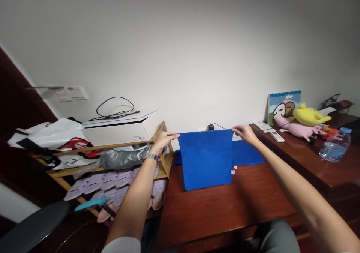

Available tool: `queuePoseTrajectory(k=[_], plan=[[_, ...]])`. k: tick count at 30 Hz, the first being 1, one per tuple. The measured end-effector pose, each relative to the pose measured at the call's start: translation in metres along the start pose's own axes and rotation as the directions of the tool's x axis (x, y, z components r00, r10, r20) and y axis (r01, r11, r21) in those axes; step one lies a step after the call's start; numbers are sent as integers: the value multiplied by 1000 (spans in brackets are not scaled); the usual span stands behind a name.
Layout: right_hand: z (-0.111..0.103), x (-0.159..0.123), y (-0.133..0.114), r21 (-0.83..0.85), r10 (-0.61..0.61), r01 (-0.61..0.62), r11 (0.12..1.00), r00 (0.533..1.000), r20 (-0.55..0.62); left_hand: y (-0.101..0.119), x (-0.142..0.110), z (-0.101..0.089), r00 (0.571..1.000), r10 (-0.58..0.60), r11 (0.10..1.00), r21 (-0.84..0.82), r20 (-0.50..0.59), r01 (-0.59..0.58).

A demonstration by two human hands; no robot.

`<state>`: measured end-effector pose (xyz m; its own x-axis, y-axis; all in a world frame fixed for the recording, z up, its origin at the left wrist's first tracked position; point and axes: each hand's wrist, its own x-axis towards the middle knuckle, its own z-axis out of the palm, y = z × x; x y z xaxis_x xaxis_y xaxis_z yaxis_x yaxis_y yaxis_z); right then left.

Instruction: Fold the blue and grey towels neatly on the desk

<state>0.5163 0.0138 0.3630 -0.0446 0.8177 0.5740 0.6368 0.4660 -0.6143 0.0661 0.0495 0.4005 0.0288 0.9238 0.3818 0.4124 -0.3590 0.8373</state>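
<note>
A blue cloth hangs stretched between my two hands above the wooden table. My left hand pinches its upper left corner, and my right hand pinches the upper right one. The cloth's lower edge hangs at or just over the tabletop; I cannot tell whether it touches. Behind it more blue fabric lies along the back of the table, partly hidden by the hanging cloth. Small white tags show near the cloth's right edge.
Left of the wooden table stands a shelf with lilac slippers, bags and a white box topped by a black cable. On the right-hand surface are a water bottle, plush toys, a remote control and a picture.
</note>
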Motion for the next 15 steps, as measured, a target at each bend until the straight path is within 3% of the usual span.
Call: queuePoseTrajectory(k=[5, 8, 11, 15], plan=[[23, 10, 4, 66, 103, -102, 993, 995, -7, -10, 8, 8, 997, 33, 999, 21, -66, -32], [26, -2, 6, 113, 93, -85, 990, 994, -62, -13, -9, 2, 992, 110, 993, 42, -63, -107], [32, -42, 13, 158, 73, -57, 986, 993, -95, -28, -52, -3, 972, 232, 963, 137, 29, -234], [63, -136, 37, 153, 92, -92, 984, 996, 6, -80, -141, 15, 945, 272, 895, 312, 184, -319]])
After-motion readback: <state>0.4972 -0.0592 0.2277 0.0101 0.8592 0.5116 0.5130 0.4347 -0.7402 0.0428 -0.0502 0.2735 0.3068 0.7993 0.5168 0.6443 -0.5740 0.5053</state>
